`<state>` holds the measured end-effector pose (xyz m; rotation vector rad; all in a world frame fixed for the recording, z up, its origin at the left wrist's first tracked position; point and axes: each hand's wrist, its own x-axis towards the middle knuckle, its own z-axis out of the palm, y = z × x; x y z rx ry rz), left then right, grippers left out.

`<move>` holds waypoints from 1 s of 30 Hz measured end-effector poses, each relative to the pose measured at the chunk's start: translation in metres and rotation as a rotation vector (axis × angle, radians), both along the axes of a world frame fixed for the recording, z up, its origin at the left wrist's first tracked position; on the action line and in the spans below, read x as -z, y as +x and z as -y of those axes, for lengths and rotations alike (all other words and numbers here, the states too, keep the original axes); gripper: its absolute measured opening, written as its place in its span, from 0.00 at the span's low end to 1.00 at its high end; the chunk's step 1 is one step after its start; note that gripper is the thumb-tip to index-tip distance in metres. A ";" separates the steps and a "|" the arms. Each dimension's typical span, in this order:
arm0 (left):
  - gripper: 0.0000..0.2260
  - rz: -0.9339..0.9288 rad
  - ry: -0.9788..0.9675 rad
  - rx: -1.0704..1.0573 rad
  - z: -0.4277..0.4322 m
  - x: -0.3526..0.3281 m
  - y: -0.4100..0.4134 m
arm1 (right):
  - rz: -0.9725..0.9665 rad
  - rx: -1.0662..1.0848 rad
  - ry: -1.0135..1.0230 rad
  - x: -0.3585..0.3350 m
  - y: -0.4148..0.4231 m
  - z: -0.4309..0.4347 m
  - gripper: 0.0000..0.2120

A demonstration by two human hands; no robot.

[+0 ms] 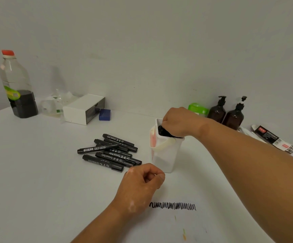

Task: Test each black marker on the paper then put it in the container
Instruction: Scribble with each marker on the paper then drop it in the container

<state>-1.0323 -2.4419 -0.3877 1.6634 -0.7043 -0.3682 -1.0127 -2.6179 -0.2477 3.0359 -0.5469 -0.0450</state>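
**Entry: tested marker at the container's mouth**

Step in hand: deposit. The right hand has its fingers curled down around a black marker. It holds the marker at the mouth of the tall white plastic container, which has a cream handle. The marker lies tilted across the rim directly under this hand and is not yet dropped in.

The left hand is loosely curled, thumb against forefinger, with nothing visible in it. It rests on the tabletop, just in front of the container.

A black zigzag scribble runs across the white paper just right of the left wrist, so the test looks done.

A pile of black markers, all capped, lies just beyond and left of the left hand. They are probably still untested.

Next move, as judged: let go so the marker slides inside, then reach to the pile and uncap another.

Not made out:
- whether the right hand covers one marker or several
- the container's contents
- the right fingertips
- the paper's edges against the pale tabletop
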 end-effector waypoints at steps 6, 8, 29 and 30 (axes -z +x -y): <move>0.04 0.005 0.005 -0.002 -0.001 0.001 0.001 | 0.023 0.025 0.063 -0.010 -0.005 -0.003 0.17; 0.04 0.001 0.001 -0.002 -0.001 0.001 0.001 | 0.090 0.026 0.112 -0.015 -0.008 0.001 0.17; 0.06 0.132 0.082 -0.039 -0.004 0.009 0.005 | 0.621 0.163 0.734 0.143 -0.179 0.033 0.13; 0.05 0.161 0.094 -0.049 -0.004 0.010 0.004 | 0.632 0.162 0.742 0.147 -0.180 0.031 0.12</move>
